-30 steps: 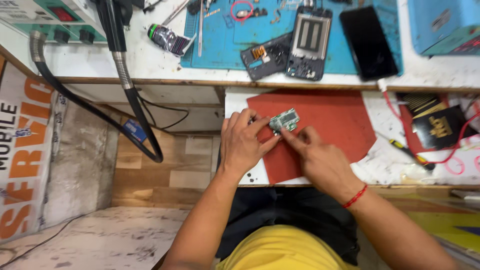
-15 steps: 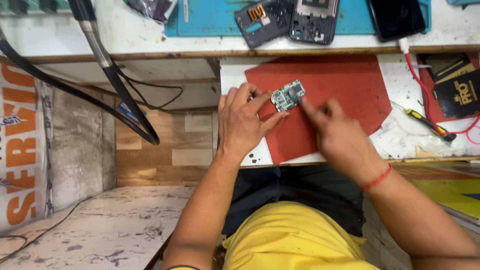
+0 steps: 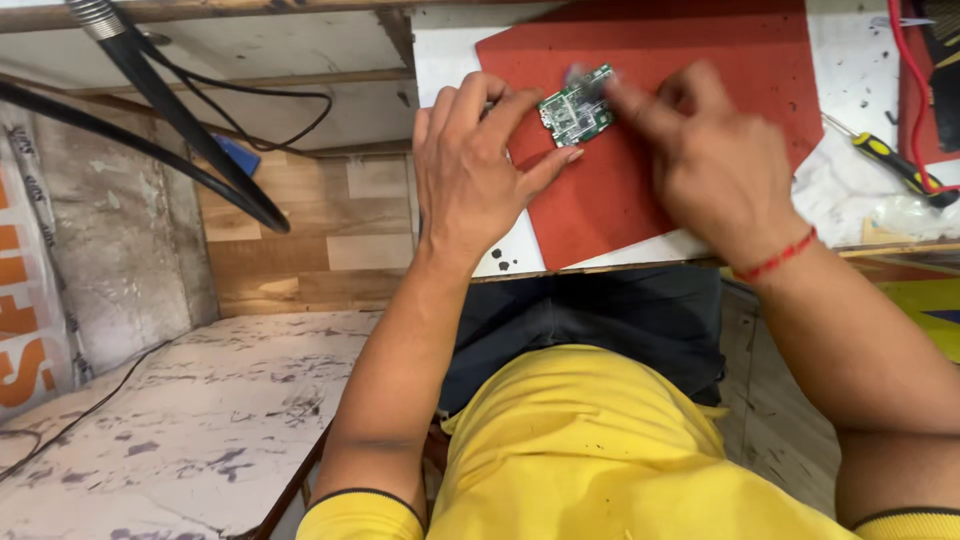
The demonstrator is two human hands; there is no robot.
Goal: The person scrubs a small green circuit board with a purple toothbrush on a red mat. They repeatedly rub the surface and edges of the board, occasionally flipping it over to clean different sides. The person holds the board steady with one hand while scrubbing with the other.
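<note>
While the head camera looks straight down, the scene runs from the floor to the small board in the hands.

Floor: one pale, scuffed floor point(image 3: 190, 420) fills the lower left of the frame.
Tabletop: one white tabletop point(image 3: 445, 60) crosses the upper right, its front edge just above the person's lap.
Mat: one red mat point(image 3: 640, 190) lies on the tabletop, upper centre to upper right, under both hands.
Hoses and cable: two thick black hoses point(image 3: 180, 140) run across the upper left; one thin black cable point(image 3: 270, 110) loops beside them.
Hands: two, both the person's own, close together over the mat.
Left hand: the left hand point(image 3: 475, 175) sits at upper centre, fingers point(image 3: 470, 100) curled over the top; its grip is closed lightly on the left edge of the circuit board, thumb below and fingertips above.
Right hand: the right hand point(image 3: 715, 160) sits just right of it, blurred; its forefinger and thumb are pinched at the board's upper right corner, touching it, though whether something small sits between them cannot be told.
Wrist band: one red thread point(image 3: 775, 258) circles the right wrist.
Screwdriver: one screwdriver with a yellow and black handle point(image 3: 885, 155) lies at the right edge of the frame, well apart from the hands.
Circuit board: one small green circuit board point(image 3: 576, 106) is held between the two hands, just over the mat, at upper centre, tilted with its right end higher.
</note>
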